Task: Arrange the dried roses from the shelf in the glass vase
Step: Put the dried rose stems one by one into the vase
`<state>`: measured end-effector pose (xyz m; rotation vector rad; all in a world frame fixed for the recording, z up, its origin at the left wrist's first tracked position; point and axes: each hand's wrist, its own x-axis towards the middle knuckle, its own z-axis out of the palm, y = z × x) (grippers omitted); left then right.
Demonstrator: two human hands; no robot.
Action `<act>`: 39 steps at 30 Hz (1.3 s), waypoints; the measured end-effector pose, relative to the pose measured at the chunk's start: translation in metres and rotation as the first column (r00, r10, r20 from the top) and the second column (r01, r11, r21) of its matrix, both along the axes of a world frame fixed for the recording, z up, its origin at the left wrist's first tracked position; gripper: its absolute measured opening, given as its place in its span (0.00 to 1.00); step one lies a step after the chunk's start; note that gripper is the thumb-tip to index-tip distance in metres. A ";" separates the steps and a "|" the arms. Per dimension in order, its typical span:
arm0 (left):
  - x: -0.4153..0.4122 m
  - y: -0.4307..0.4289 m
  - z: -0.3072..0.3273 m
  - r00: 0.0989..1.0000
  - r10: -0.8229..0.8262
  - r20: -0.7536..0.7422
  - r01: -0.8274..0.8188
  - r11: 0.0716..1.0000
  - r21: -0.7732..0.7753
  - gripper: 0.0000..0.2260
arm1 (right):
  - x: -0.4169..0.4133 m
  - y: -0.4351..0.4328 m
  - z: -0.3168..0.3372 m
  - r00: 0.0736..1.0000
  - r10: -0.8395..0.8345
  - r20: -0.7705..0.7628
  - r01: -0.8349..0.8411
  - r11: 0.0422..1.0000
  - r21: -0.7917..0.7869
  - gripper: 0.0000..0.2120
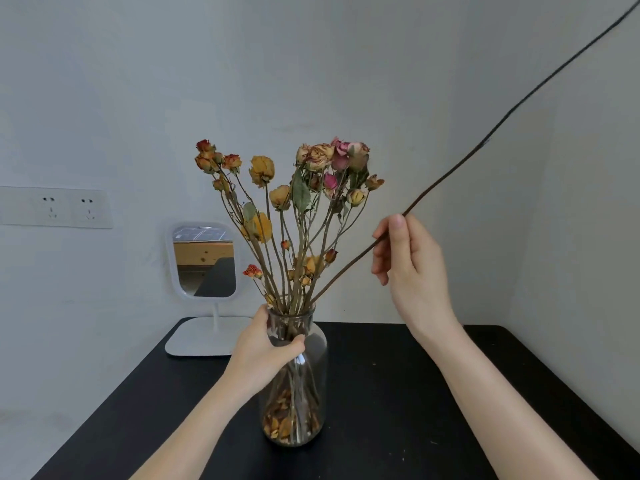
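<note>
A clear glass vase stands on the black table, with fallen petals at its bottom. Several dried roses, orange, yellow and pink, rise from its mouth. My left hand grips the vase's neck from the left. My right hand is raised to the right of the bouquet and pinches a long bare dark stem. The stem's lower end sits in the vase mouth; its upper end slants up and out of view at the top right.
A small white-framed mirror on a flat base stands at the table's back left. A double wall socket sits on the left wall. White walls close the corner behind and to the right.
</note>
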<state>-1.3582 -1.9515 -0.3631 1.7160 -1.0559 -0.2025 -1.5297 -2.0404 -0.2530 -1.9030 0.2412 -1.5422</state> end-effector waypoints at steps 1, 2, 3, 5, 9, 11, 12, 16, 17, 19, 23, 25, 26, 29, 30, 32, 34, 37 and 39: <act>0.002 0.000 0.001 1.000 -0.019 -0.021 0.020 1.000 0.016 0.22 | 0.002 0.002 -0.001 0.999 0.001 -0.032 -0.002 1.000 -0.019 0.14; 0.005 0.000 0.003 0.998 -0.041 -0.040 0.042 0.999 0.031 0.22 | 0.003 0.003 -0.002 0.998 -0.001 -0.071 -0.001 0.999 -0.037 0.14; 0.007 0.001 0.005 0.996 -0.065 -0.058 0.067 0.997 0.041 0.21 | 0.005 0.005 -0.003 0.993 -0.009 -0.115 0.002 0.998 -0.058 0.14; 0.010 0.002 0.008 0.991 -0.111 -0.080 0.115 0.992 0.044 0.19 | 0.009 0.007 -0.004 0.978 -0.032 -0.207 0.009 0.994 -0.112 0.14; 0.011 0.002 0.008 0.984 -0.150 -0.098 0.153 0.988 0.022 0.20 | 0.019 0.015 -0.005 0.940 -0.122 -0.320 0.059 0.978 -0.199 0.14; 0.010 0.001 0.006 0.984 -0.146 -0.103 0.147 0.989 0.000 0.20 | 0.024 0.018 -0.004 0.921 -0.211 -0.327 0.139 0.963 -0.230 0.15; 0.009 0.000 0.006 0.985 -0.141 -0.100 0.141 0.990 -0.010 0.20 | 0.026 0.019 -0.002 0.911 -0.251 -0.327 0.175 0.953 -0.245 0.16; 0.008 -0.001 0.005 0.988 -0.134 -0.083 0.133 0.991 -0.019 0.20 | 0.035 0.022 0.008 0.860 -0.398 -0.319 0.287 0.895 -0.342 0.18; 0.009 -0.002 0.004 0.987 -0.134 -0.087 0.133 0.991 -0.018 0.20 | 0.037 0.023 0.009 0.848 -0.425 -0.315 0.302 0.878 -0.371 0.18; 0.010 -0.003 0.003 0.987 -0.132 -0.093 0.132 0.991 -0.010 0.21 | 0.040 0.023 0.010 0.828 -0.457 -0.324 0.314 0.857 -0.408 0.19; 0.009 -0.002 0.002 0.984 -0.145 -0.101 0.144 0.989 -0.013 0.20 | 0.044 0.019 0.002 0.791 -0.457 -0.407 0.295 0.867 -0.402 0.19; 0.009 -0.003 0.002 0.985 -0.139 -0.099 0.138 0.990 -0.012 0.20 | 0.045 0.018 -0.005 0.785 -0.438 -0.438 0.275 0.880 -0.387 0.18; 0.009 -0.002 0.002 0.986 -0.137 -0.095 0.137 0.991 -0.014 0.20 | 0.046 0.017 -0.008 0.781 -0.422 -0.460 0.260 0.890 -0.375 0.17; 0.009 -0.002 0.002 0.985 -0.145 -0.091 0.144 0.989 -0.022 0.21 | 0.046 0.017 -0.013 0.778 -0.368 -0.509 0.225 0.920 -0.322 0.16; 0.009 -0.003 0.002 0.985 -0.149 -0.091 0.147 0.989 -0.025 0.21 | 0.045 0.018 -0.012 0.794 -0.355 -0.493 0.227 0.926 -0.302 0.16; 0.009 -0.003 0.002 0.985 -0.148 -0.088 0.147 0.989 -0.026 0.21 | 0.041 0.020 -0.007 0.852 -0.335 -0.403 0.244 0.934 -0.262 0.16; 0.009 -0.003 0.001 0.985 -0.146 -0.092 0.144 0.989 -0.025 0.21 | 0.038 0.023 0.002 0.901 -0.309 -0.305 0.249 0.944 -0.218 0.15; 0.010 -0.003 0.001 0.985 -0.145 -0.092 0.144 0.989 -0.018 0.21 | 0.039 0.025 0.014 0.926 -0.283 -0.248 0.249 0.955 -0.162 0.12; 0.010 -0.003 0.001 0.985 -0.145 -0.093 0.145 0.989 -0.012 0.22 | 0.041 0.025 0.016 0.929 -0.277 -0.245 0.248 0.958 -0.142 0.10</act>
